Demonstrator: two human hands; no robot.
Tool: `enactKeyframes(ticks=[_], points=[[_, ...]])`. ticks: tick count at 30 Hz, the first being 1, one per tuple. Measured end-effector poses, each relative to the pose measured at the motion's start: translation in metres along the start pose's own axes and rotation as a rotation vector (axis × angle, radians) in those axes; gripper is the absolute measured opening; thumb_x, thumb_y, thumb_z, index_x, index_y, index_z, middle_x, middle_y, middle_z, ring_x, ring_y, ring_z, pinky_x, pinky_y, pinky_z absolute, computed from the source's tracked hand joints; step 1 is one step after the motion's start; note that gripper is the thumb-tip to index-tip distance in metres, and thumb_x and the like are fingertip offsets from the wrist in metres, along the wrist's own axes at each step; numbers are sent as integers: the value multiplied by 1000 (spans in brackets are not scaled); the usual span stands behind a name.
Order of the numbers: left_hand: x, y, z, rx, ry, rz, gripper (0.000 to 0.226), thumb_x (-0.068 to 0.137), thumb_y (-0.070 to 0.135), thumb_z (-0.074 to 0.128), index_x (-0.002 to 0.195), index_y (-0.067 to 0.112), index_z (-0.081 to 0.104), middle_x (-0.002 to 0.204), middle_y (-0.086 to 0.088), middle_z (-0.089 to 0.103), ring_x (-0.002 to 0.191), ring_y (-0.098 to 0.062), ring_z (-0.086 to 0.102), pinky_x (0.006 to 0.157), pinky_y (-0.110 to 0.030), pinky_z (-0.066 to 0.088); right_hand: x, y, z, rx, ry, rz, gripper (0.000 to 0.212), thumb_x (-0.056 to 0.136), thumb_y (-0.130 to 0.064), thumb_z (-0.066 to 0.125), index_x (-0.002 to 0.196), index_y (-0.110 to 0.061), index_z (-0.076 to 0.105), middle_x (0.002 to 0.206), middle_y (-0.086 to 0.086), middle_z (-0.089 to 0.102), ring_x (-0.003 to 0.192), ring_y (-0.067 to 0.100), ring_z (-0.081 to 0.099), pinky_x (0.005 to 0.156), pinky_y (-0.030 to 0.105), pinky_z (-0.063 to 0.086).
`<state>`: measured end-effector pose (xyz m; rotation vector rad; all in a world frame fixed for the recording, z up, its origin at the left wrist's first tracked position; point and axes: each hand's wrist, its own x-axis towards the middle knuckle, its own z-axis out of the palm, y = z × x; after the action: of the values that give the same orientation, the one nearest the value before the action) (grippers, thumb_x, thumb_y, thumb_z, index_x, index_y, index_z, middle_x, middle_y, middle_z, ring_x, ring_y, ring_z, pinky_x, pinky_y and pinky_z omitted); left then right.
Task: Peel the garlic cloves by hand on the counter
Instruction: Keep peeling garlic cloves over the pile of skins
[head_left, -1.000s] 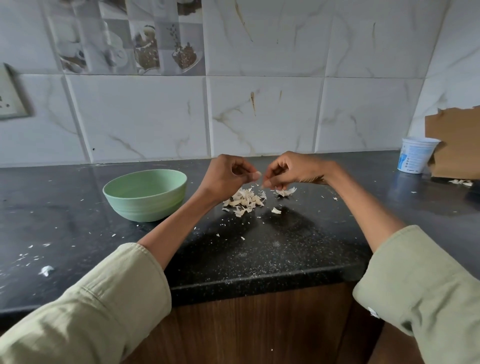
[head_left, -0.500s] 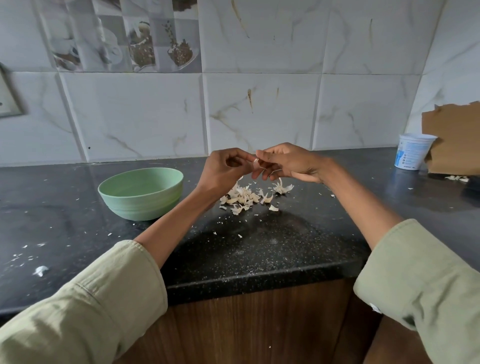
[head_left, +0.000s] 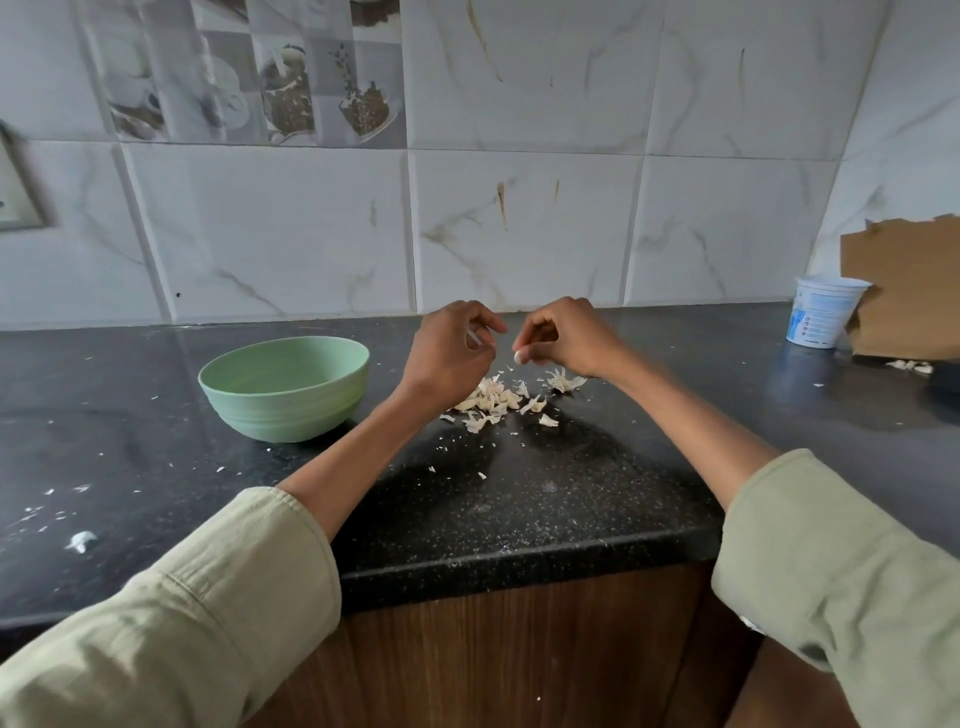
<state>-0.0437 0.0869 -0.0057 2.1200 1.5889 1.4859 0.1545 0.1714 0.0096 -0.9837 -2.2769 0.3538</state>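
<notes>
My left hand (head_left: 449, 358) is raised over the black counter (head_left: 519, 514) and grips a pale garlic clove (head_left: 472, 339), mostly hidden inside its curled fingers. A short gap to its right, my right hand (head_left: 569, 338) has its fingers curled and pinches a small pale scrap of skin (head_left: 518, 356) at its fingertips. Below both hands a heap of dry garlic skins (head_left: 493, 400) lies on the counter. A light green bowl (head_left: 280, 413) stands to the left of the heap; nothing shows inside it from here.
A white plastic cup (head_left: 826, 317) and a torn brown cardboard sheet (head_left: 909, 291) stand at the back right, with a few skins (head_left: 909, 366) in front. Small white flakes dot the counter, and a larger white scrap (head_left: 80, 540) lies front left. A tiled wall closes the back.
My hands, touching at the clove half a second ago, have drawn apart; my right hand pulled away to the right.
</notes>
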Motion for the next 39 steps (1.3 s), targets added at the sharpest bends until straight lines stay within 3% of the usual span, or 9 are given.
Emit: enactKeyframes(ticks=[6, 13, 19, 20, 23, 25, 29, 33, 39], points=[[0, -1, 2, 84, -16, 75, 25, 87, 4, 64, 97, 23, 77, 96, 8, 70, 77, -4, 63, 72, -28, 54, 3, -1, 12, -247, -101, -78, 16, 80, -33, 91, 80, -37, 76, 74, -22, 74, 72, -8, 71, 75, 25, 58], [0, -3, 3, 107, -14, 94, 25, 89, 6, 61, 96, 25, 76, 97, 10, 70, 77, -4, 63, 72, -32, 56, 0, -6, 9, -303, -88, -89, 21, 81, -27, 92, 77, -34, 72, 68, -21, 69, 68, -5, 69, 74, 28, 60], [0, 0, 1, 138, 13, 67, 27, 89, 9, 57, 95, 27, 76, 96, 13, 68, 80, -9, 65, 75, -37, 58, 0, -28, 1, -294, 459, -208, 9, 92, -13, 79, 86, -14, 72, 85, -6, 71, 80, 10, 61, 85, 29, 51], [0, 1, 1, 147, 17, 62, 27, 89, 10, 57, 95, 28, 75, 96, 13, 68, 81, -9, 65, 75, -38, 58, 1, -28, 1, -314, 408, -197, 11, 92, -12, 78, 84, -14, 71, 84, -5, 71, 80, 11, 62, 85, 31, 52], [-1, 1, 0, 163, 22, 52, 25, 93, 13, 56, 95, 30, 75, 99, 13, 68, 83, -12, 65, 75, -39, 59, 3, -20, 17, -397, -100, -20, 14, 88, -16, 82, 80, -19, 71, 79, -8, 70, 82, 9, 62, 92, 44, 57], [-2, 1, 0, 173, 10, 56, 25, 93, 12, 58, 96, 29, 75, 99, 13, 69, 84, -12, 65, 76, -40, 59, 6, -11, 22, -402, -155, 22, 16, 84, -21, 86, 79, -20, 71, 81, -10, 69, 86, 8, 62, 94, 43, 56], [-3, 2, 0, 178, 4, 50, 23, 93, 12, 59, 98, 28, 76, 98, 12, 71, 82, -11, 66, 76, -41, 61, 2, -7, 14, -268, -38, -40, 12, 84, -27, 87, 82, -28, 75, 77, -15, 73, 74, -4, 70, 84, 36, 63], [-1, 3, -1, 44, 20, -9, 15, 93, 13, 71, 102, 25, 72, 89, 10, 73, 76, -11, 71, 71, -38, 61, -4, -23, -1, 239, 135, 7, 14, 85, -15, 87, 98, -12, 82, 82, 1, 80, 72, 6, 72, 73, 23, 60], [-1, 10, -9, -215, 133, -43, 10, 93, 16, 82, 98, 17, 73, 80, 1, 76, 63, -15, 74, 59, -27, 59, -6, -31, -4, 607, 6, 53, 22, 92, -9, 79, 111, 0, 74, 93, 16, 81, 85, 17, 76, 78, 23, 62]])
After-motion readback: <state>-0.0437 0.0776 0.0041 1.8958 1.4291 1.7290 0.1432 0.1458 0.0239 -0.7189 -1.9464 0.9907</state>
